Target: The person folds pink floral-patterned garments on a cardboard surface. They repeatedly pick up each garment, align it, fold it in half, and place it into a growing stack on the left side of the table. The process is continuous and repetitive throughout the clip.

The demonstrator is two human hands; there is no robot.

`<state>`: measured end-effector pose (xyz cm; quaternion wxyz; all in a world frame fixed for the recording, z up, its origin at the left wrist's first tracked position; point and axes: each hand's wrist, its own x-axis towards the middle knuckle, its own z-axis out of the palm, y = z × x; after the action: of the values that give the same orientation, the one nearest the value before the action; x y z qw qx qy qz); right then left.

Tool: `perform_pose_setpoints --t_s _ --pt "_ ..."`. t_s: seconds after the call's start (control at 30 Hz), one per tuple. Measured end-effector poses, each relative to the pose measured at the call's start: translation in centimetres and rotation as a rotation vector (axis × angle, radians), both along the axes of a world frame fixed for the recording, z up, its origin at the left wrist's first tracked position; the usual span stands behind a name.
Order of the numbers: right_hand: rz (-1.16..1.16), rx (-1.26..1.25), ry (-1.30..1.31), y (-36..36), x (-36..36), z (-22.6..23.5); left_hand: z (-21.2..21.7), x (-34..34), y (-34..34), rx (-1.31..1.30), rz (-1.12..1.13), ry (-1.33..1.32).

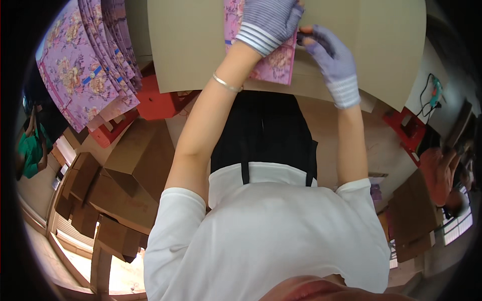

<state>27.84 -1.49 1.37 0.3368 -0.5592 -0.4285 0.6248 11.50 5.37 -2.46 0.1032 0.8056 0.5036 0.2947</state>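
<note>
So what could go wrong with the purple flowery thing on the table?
The purple flowery thing lies close to the edge of the table, so a bump might slide it off. The left hand is on top of it, so pushing too hard could crease it. The flowery pile at the left looks uneven, so it might slip.

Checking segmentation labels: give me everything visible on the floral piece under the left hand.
The floral piece is flat-looking, pinkish purple with printed blooms, perhaps paper or card. A brighter pink strip edges its right side; a little blue shows at left. It lies on the pale worktop near the wearer's side, its top cut off by the frame. The left hand lies across it; the right hand is at its right edge, contact unclear.
</note>
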Motion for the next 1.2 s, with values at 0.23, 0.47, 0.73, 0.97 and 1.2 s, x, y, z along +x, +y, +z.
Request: perform_pose_setpoints --t_s 0.23,0.47,0.73,0.97,1.2 --pt "0.183 0.012 -0.551 1.9 -0.1 -4.6 -1.3 0.1 -3.4 -0.096 -0.014 0.149" --pt "0.123 0.223 -0.706 2.0 -1.4 -4.8 -2.1 -1.3 -6.3 -0.097 0.058 0.25" --pt "0.088 0.29 -0.797 1.8 -2.1 -5.0 -2.8 -1.8 -7.0 -0.103 0.05 0.235" --pt "0.083 0.327 -0.833 1.8 -2.1 -5.5 -2.3 -1.7 -6.8 -0.125 0.05 0.25" --pt "0.118 0.338 -0.855 2.0 -2.0 -5.6 -2.5 -1.8 -6.8 -0.104 0.048 0.266"
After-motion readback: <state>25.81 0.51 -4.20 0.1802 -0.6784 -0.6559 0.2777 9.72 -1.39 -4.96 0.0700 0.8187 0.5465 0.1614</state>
